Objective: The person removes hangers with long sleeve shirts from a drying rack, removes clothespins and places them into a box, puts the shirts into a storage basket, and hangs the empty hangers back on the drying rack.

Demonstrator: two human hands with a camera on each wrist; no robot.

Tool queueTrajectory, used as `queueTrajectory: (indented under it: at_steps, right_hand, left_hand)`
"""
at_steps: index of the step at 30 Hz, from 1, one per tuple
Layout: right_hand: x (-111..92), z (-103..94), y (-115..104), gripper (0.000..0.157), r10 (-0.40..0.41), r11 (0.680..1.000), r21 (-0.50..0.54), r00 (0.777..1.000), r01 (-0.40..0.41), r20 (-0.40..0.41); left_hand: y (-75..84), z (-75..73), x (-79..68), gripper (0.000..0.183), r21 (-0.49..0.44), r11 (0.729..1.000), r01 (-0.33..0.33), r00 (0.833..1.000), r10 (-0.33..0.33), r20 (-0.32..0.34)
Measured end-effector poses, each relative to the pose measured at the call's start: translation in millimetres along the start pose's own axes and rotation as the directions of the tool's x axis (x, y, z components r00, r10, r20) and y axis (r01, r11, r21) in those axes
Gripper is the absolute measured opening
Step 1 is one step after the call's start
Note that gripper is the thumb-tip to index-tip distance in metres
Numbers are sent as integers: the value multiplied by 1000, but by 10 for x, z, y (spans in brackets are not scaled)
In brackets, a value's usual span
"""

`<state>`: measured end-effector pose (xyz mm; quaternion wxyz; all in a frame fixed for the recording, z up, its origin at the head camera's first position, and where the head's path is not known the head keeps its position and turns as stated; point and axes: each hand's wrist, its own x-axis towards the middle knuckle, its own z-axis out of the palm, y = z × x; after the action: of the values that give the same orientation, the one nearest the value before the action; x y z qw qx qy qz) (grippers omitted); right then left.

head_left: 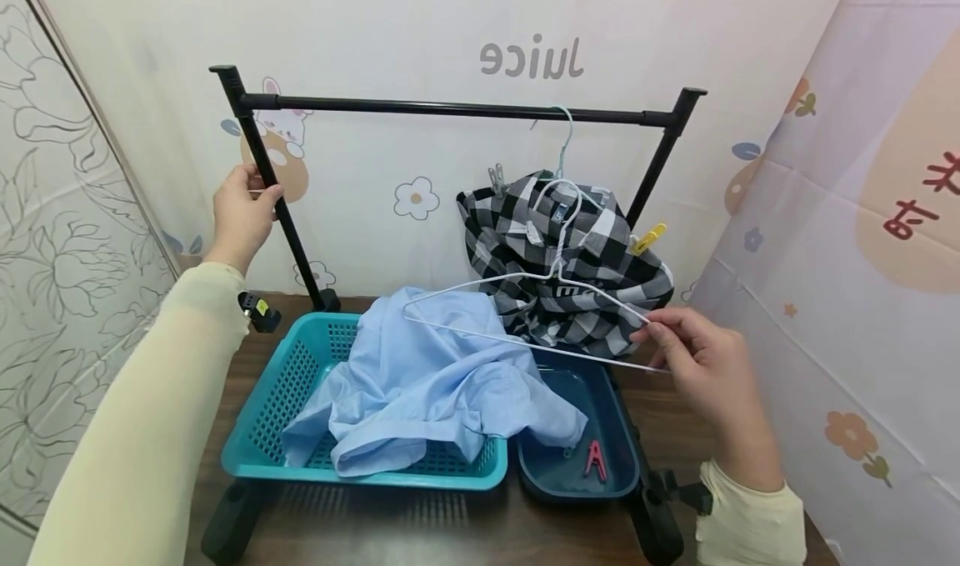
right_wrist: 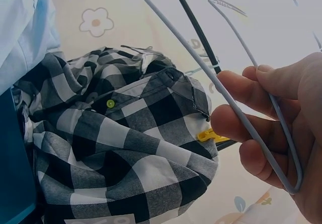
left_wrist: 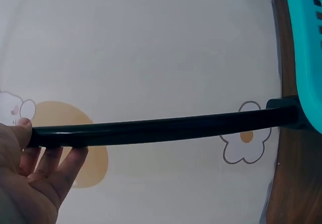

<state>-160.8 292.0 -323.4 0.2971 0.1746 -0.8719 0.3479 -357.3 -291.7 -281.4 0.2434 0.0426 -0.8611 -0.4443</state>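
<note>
My left hand (head_left: 243, 216) grips the left upright (head_left: 288, 228) of a black clothes rack, thumb on one side and fingers on the other. My right hand (head_left: 701, 358) holds a white wire hanger (head_left: 557, 272) by its right end, with nothing hung on it. The hanger slants above a light blue shirt (head_left: 442, 374) and crosses in front of a black-and-white plaid shirt (head_left: 495, 249). That plaid shirt hangs from the rack's bar (head_left: 390, 106) on a pale green hanger (head_left: 567, 137). A grey clothespin (head_left: 497, 179) and a yellow clothespin (head_left: 648, 239) sit at its shoulders.
The light blue shirt lies crumpled in a turquoise basket (head_left: 251, 441), spilling over its right side. Beside it, a dark blue tray (head_left: 573, 493) contains a red clothespin (head_left: 596, 462). Both stand on a dark wooden table (head_left: 390, 533) between the rack's feet. Printed curtains (head_left: 360, 32) surround the table.
</note>
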Motion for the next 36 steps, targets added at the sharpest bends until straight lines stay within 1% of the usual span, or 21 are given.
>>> queueTrajectory:
  at_steps: [2,4,6,9,13,17,20,23,25,32,36]
  right_hand:
    - [10,19,-4,13,-14,1000,-10,1000,14,1]
    - [16,34,-8,13,-27,999,-18,1000,27,-3]
    - [27,51,-16,13,-42,999,-32,999,41,-8]
    - [40,98,-18,12,-53,997,-52,999,52,-10]
    - [85,200,-35,12,-59,996,-69,998,57,-21]
    - [163,302,-89,13,-72,995,-76,996,69,-47]
    - [270,353,-166,12,-121,987,-113,991,115,-54]
    - [401,370,-274,11,-186,971,-161,980,174,-63]
    - [491,376,-350,10,-213,963,-185,974,196,-75]
    - [834,457,-564,14,-214,956,-228,971,186,-103]
    - [1057,531,-689,18,-201,952,-255,975,171,-99]
  left_hand:
    - [-20,16,-15,48,20,1000,-17,1000,18,-15]
    - [-44,39,-34,47,40,998,-48,998,49,-26]
    - [-78,61,-53,45,52,996,-77,996,79,-30]
    - [-114,90,-72,43,80,992,-102,994,104,-23]
    - [-159,104,-75,43,111,988,-109,994,109,3]
    - [-179,122,-77,45,116,988,-105,994,101,43]
    - [-173,129,-73,44,121,988,-98,994,92,52]
    - [-173,131,-70,42,126,988,-94,995,87,56]
    - [-177,133,-70,42,128,988,-92,994,85,63]
    - [-189,134,-64,43,159,984,-82,993,67,96]
    - [-194,133,-73,46,164,984,-65,992,46,120]
